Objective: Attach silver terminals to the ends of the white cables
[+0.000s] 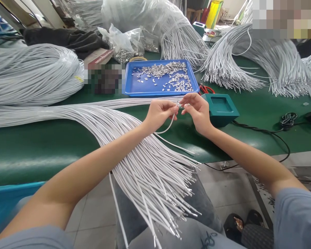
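Between thumb and fingers, my left hand (pixel 159 112) pinches a white cable (pixel 171 123) near its end. My right hand (pixel 197 110) faces it with bent fingers, closed at a small shiny metal connector piece (pixel 179 104) at the cable's tip. The fingers partly hide how the piece and the wires meet. Under my left forearm a thick bundle of white cables (pixel 150 162) hangs over the table edge onto my lap, its stripped ends pointing right and down. Just behind my hands stands a blue tray (pixel 142 90) with many loose small metal pieces.
A green box-shaped device (pixel 221 105) stands right of my right hand, with a black power cord (pixel 264 129) trailing from it. Red-handled pliers (pixel 206 89) lie behind it. Coiled cables (pixel 31 72) fill the left; more bundles (pixel 223 65) and bagged metal parts (pixel 125 46) lie behind.
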`<action>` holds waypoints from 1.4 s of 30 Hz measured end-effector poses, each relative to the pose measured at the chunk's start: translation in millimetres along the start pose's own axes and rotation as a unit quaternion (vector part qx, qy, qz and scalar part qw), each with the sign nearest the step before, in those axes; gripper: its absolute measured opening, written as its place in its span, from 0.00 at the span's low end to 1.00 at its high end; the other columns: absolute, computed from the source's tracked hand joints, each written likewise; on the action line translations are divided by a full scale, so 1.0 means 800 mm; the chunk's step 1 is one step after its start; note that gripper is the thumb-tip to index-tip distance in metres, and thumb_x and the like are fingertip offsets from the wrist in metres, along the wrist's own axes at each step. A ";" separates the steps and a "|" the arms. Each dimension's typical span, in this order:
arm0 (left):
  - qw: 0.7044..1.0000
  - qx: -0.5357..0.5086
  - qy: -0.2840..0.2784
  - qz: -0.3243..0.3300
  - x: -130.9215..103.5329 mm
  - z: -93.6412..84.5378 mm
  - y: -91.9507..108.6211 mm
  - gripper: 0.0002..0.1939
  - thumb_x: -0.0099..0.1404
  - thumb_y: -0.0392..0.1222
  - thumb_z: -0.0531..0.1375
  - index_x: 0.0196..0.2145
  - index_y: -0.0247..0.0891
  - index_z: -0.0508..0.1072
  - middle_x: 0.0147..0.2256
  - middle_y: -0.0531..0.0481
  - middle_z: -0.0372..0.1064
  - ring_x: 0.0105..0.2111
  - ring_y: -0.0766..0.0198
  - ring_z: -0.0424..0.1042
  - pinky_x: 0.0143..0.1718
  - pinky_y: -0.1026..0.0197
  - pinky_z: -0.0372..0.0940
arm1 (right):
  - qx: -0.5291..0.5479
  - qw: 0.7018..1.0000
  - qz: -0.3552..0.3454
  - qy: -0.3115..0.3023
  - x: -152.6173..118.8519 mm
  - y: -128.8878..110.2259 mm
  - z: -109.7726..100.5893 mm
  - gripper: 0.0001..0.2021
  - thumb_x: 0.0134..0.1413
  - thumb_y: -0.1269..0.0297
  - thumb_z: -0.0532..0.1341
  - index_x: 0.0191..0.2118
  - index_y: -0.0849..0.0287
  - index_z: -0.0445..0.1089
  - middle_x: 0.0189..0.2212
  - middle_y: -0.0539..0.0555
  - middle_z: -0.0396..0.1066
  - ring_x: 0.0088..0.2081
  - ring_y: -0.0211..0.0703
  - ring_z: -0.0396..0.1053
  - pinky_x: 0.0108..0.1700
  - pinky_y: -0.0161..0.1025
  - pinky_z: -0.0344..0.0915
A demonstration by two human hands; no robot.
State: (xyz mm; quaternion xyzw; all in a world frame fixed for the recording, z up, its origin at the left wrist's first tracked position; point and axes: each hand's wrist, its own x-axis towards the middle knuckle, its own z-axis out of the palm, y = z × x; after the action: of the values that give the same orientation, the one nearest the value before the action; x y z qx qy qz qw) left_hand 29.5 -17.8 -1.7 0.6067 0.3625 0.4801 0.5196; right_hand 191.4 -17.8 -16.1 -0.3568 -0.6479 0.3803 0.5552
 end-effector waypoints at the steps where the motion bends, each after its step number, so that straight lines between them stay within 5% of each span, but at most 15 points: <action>1: 1.000 -0.007 -0.008 -0.002 0.000 0.000 0.000 0.14 0.53 0.46 0.69 0.25 0.32 0.74 0.23 0.51 0.71 0.20 0.69 0.70 0.25 0.64 0.68 | 0.001 1.000 0.000 0.001 0.000 -0.001 0.000 0.07 0.52 0.65 0.59 0.39 0.52 0.64 0.35 0.50 0.71 0.38 0.39 0.71 0.31 0.34 0.71; 11: 0.996 -0.020 -0.083 0.003 0.000 0.001 -0.001 0.19 0.55 0.53 0.68 0.24 0.33 0.73 0.22 0.51 0.69 0.19 0.70 0.68 0.23 0.64 0.65 | 0.005 0.999 -0.010 -0.031 0.000 -0.006 -0.003 0.12 0.53 0.56 0.62 0.43 0.51 0.67 0.38 0.50 0.74 0.39 0.40 0.73 0.31 0.36 0.73; 21: 0.996 0.000 -0.093 0.011 -0.001 0.002 0.000 0.16 0.55 0.49 0.68 0.24 0.32 0.74 0.21 0.51 0.69 0.18 0.71 0.67 0.21 0.66 0.63 | 0.020 0.999 0.002 -0.026 0.003 -0.012 -0.003 0.15 0.48 0.60 0.67 0.42 0.51 0.67 0.28 0.45 0.69 0.35 0.37 0.72 0.32 0.35 0.71; 28: 0.993 0.076 -0.019 0.086 0.002 0.001 -0.007 0.13 0.48 0.45 0.72 0.23 0.33 0.77 0.22 0.51 0.72 0.24 0.69 0.68 0.28 0.64 0.64 | 0.106 0.992 0.074 -0.009 0.003 -0.014 -0.003 0.16 0.40 0.62 0.72 0.34 0.52 0.66 0.24 0.43 0.69 0.32 0.37 0.73 0.38 0.38 0.72; 35: 0.997 0.027 -0.032 0.071 0.000 0.003 -0.003 0.15 0.47 0.47 0.72 0.22 0.32 0.76 0.22 0.51 0.71 0.24 0.69 0.68 0.31 0.63 0.66 | 0.275 0.936 0.219 -0.019 0.001 -0.018 0.004 0.22 0.31 0.62 0.75 0.33 0.53 0.65 0.24 0.41 0.69 0.29 0.33 0.70 0.33 0.33 0.71; 42: 0.996 -0.027 -0.059 0.061 0.002 0.004 -0.006 0.17 0.50 0.51 0.71 0.24 0.32 0.75 0.22 0.51 0.71 0.24 0.68 0.70 0.32 0.62 0.67 | 0.276 0.939 0.204 -0.031 0.000 -0.022 0.003 0.18 0.38 0.66 0.72 0.33 0.54 0.63 0.25 0.42 0.66 0.28 0.30 0.68 0.33 0.31 0.70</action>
State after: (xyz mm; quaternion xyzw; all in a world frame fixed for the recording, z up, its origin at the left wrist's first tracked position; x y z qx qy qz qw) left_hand 32.9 -16.5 -6.0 0.6403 0.2805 0.4841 0.5264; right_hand 188.4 -25.9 -0.5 -0.3020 -0.4473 0.6607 0.5218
